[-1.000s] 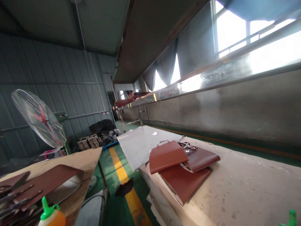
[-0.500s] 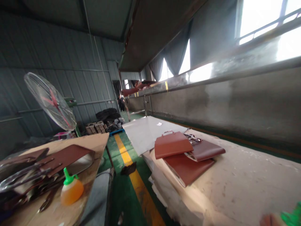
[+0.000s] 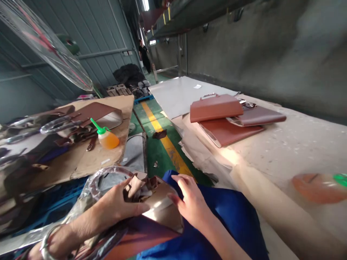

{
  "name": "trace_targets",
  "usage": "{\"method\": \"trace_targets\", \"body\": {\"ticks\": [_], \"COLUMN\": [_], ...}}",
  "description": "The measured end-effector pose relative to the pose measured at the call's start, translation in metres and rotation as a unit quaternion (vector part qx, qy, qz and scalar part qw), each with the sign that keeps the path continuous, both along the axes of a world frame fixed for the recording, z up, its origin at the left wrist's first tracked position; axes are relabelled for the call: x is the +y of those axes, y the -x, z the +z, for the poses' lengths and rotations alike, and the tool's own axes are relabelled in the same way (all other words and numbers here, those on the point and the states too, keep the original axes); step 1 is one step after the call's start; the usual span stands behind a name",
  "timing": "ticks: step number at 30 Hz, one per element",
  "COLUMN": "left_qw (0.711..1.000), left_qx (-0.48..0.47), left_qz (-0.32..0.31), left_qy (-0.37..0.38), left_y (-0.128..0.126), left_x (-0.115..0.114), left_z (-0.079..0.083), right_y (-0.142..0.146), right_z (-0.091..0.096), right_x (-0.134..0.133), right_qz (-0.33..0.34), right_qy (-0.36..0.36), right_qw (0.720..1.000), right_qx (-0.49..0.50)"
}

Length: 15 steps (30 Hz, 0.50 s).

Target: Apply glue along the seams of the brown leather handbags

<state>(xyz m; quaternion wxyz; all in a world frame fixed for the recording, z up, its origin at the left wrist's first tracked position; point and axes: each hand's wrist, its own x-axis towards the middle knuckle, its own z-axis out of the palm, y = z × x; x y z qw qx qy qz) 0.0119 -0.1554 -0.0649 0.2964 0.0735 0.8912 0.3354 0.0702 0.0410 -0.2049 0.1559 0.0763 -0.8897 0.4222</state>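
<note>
A brown leather handbag rests on my lap over blue cloth, its mouth tilted up. Pale folded lining or paper shows at its opening. My left hand grips the bag's left edge, thumb on the near side and fingers curled behind. At the right edge, my right hand has its fingers apart; the thumb is by the bag, but contact is hard to tell. Beside the left wrist is a curved handle wrapped in clear plastic.
On the left cardboard-topped table are brown bags and a green-tipped bottle of orange liquid. More brown bags lie on the right table, with a blurred orange bottle. A fan and a distant person are visible.
The view has tilted downward. Both hands and the handbag on my lap have come into view. A hand by the green bottle tip at lower right is gone from there.
</note>
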Motion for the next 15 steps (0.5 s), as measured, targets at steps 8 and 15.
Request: {"method": "trace_targets", "body": {"ticks": [8,15], "left_qw": [0.982,0.965], "left_qx": [0.117,0.138], "left_qz": [0.037,-0.051], "left_qy": [0.146,0.219], "left_y": [0.004,0.011], "left_x": [-0.009,0.004], "left_z": [-0.007,0.011], "right_y": [0.013,-0.02], "right_z": [-0.003,0.024], "right_x": [-0.034,-0.017], "right_qz": [0.01,0.092], "right_qy": [-0.002,0.079], "right_qw": [0.999,0.984], "right_qx": [-0.049,-0.129]}}
